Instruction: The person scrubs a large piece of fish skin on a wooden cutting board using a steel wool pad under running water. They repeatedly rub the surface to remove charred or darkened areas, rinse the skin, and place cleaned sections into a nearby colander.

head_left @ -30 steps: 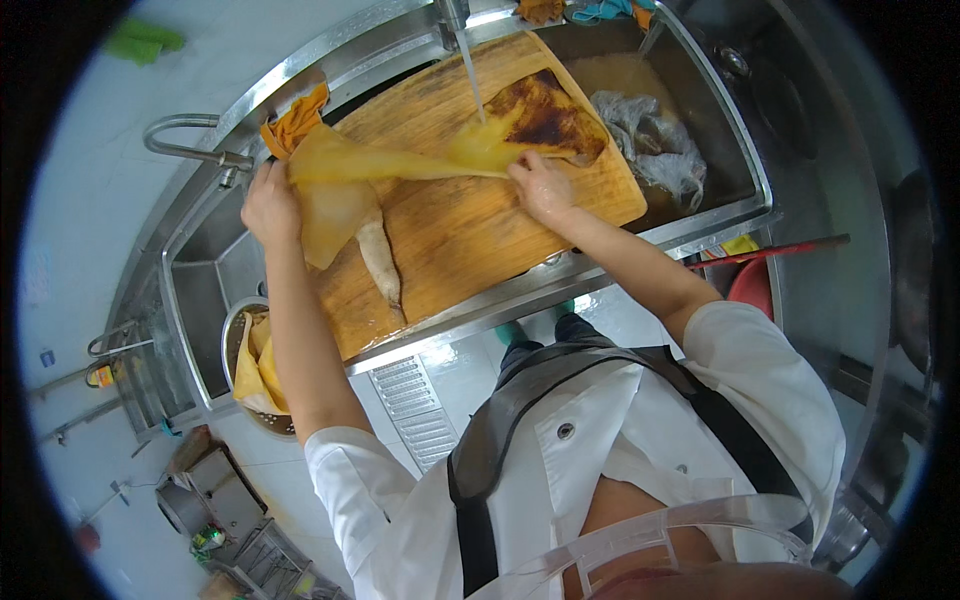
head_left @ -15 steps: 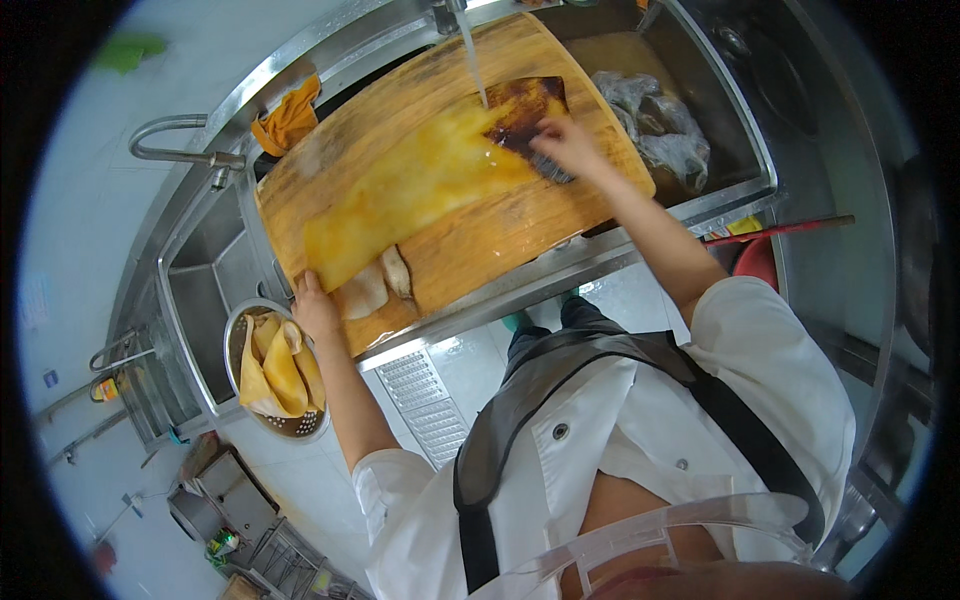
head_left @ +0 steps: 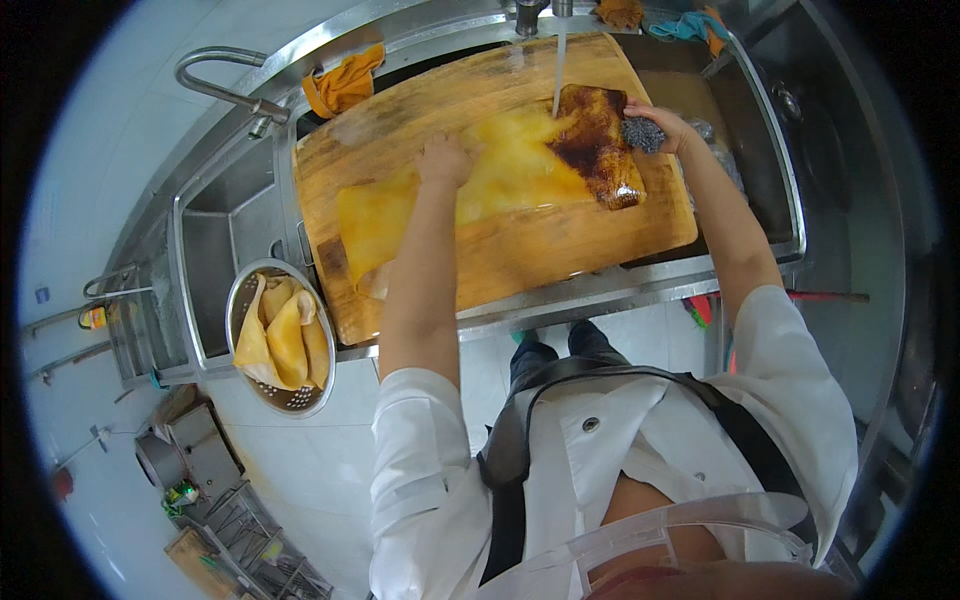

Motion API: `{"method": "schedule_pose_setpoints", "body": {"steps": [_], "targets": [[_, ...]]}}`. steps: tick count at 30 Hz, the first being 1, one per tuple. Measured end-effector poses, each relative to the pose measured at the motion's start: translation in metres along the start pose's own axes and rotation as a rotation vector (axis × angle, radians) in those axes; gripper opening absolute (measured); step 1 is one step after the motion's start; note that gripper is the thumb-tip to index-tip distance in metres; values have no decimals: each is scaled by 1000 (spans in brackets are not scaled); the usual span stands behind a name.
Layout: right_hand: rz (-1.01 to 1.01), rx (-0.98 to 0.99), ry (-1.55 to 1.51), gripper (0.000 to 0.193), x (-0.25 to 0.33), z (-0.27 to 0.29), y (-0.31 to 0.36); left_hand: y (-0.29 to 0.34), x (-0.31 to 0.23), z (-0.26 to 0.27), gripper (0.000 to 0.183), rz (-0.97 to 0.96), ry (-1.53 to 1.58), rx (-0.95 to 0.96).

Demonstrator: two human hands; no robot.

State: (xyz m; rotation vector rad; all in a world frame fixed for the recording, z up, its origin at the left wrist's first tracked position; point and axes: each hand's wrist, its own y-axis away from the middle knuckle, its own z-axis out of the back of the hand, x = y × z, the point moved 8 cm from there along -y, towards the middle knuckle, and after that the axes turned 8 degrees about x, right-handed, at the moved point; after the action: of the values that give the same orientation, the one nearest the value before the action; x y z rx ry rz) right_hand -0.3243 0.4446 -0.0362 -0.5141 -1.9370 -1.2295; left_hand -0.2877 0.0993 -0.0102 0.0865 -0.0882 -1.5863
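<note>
A long sheet of pork skin point(head_left: 515, 165) lies flat across the wooden cutting board point(head_left: 570, 252). Most of it is yellow, while its right end point(head_left: 598, 140) is charred dark brown and shiny wet. My left hand point(head_left: 445, 162) rests on the upper middle of the skin, fingers spread, holding nothing. In my right hand point(head_left: 674, 132) is a grey steel wool scrubber point(head_left: 642, 135), gripped beside the skin's charred right edge. A thin stream of water point(head_left: 560, 75) runs onto the skin near the dark part. My left forearm hides part of the skin's left side.
A metal colander point(head_left: 300, 400) with folded yellow skin pieces point(head_left: 285, 345) stands at the left. The board spans sink basins, one basin point(head_left: 230, 235) showing at left, another point(head_left: 690, 85) at right. A curved faucet point(head_left: 215, 55) and orange cloth point(head_left: 345, 82) sit behind.
My left hand has left the skin's lower left corner and moved up to its middle. My right hand has moved with the scrubber to the charred right edge. The view has shifted slightly.
</note>
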Motion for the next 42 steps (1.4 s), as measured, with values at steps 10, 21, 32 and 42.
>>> {"method": "schedule_pose_setpoints", "body": {"steps": [10,21,32,42], "targets": [[258,-416,989,62,79,-26,-40,20,4,22,59,58,266,295],[651,-615,1178,38,45,-154,-31,44,-42,-32,66,-56,-153,107],[551,-971,1536,12,69,-83,-79,52,-90,-40,65,-46,96,-27],[845,-668,1389,15,53,-143,-68,60,-84,-49,64,-2,82,38]]}}
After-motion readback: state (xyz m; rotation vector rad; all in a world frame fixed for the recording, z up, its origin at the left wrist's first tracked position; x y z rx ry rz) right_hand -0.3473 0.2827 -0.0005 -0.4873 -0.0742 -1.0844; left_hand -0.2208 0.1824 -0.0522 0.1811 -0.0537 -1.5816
